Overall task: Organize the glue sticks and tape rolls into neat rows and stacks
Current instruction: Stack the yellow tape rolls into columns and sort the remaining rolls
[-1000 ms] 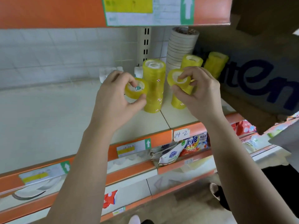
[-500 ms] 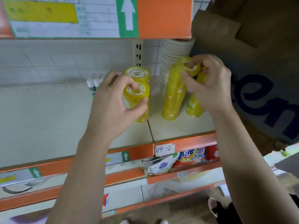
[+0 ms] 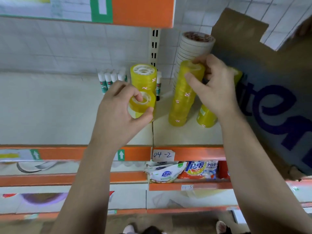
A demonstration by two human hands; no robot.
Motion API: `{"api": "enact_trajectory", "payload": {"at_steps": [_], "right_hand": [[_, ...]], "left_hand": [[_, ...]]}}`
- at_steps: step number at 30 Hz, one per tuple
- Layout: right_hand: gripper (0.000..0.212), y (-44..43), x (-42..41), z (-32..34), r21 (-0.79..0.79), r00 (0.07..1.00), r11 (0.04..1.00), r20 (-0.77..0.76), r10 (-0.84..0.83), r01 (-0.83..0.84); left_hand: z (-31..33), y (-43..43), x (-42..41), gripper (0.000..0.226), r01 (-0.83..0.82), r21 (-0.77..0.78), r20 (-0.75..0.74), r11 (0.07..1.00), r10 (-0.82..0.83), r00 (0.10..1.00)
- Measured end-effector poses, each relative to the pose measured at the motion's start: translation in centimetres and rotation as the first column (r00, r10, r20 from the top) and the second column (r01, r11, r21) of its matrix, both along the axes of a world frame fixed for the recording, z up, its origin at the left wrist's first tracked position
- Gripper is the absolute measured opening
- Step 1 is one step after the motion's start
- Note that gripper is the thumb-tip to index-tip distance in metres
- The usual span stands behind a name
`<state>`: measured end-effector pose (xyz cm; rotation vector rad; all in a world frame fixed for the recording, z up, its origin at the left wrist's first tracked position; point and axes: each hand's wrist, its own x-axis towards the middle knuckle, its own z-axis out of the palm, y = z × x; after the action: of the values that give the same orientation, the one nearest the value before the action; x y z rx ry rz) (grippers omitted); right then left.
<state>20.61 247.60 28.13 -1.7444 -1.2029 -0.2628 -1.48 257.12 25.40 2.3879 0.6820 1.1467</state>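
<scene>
On the white shelf (image 3: 50, 112), my left hand (image 3: 118, 114) grips a loose yellow tape roll (image 3: 143, 104), forefinger hooked into its core, thumb underneath, just in front of the left tape stack (image 3: 143, 76). My right hand (image 3: 215, 89) pinches the top roll (image 3: 194, 71) sitting on the middle tape stack (image 3: 179, 105). A short tape stack (image 3: 206, 116) stands just beside it, under my wrist. Glue sticks (image 3: 108, 81) stand upright at the back wall, with a white tape stack (image 3: 194, 46) behind my right fingers

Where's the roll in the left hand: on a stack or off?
Off. The left hand pinches the loose roll in front of the left yellow stack, below its top.
</scene>
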Motion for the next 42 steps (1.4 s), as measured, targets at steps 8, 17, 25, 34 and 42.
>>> {"api": "enact_trajectory", "payload": {"at_steps": [8,17,25,34,42], "right_hand": [[0.028,0.1,-0.5,-0.5,0.067,0.998,0.997,-0.052,-0.019,0.022],[0.032,0.1,-0.9,-0.8,0.061,0.997,0.998,-0.067,-0.027,0.031],[0.04,0.1,-0.5,-1.4,0.081,0.994,0.997,-0.11,-0.009,0.018],[0.022,-3.7,-1.6,-1.0,0.157,0.994,0.982,0.022,-0.106,0.101],[0.006,-7.6,-1.9,-5.9,-0.025,0.997,0.998,-0.046,-0.058,0.057]], "left_hand": [[0.3,0.4,0.3,0.029,0.018,0.023,-0.013,1.0,-0.018,1.0],[0.2,0.8,0.0,0.027,0.042,0.013,-0.009,0.999,-0.042,0.999],[0.2,0.6,0.1,0.028,0.056,0.009,0.001,0.998,-0.056,0.998],[1.3,-0.8,1.6,0.032,0.109,0.02,0.068,0.994,-0.111,0.992],[5.8,-3.2,8.2,0.033,0.267,0.07,0.053,0.961,-0.271,0.961]]}}
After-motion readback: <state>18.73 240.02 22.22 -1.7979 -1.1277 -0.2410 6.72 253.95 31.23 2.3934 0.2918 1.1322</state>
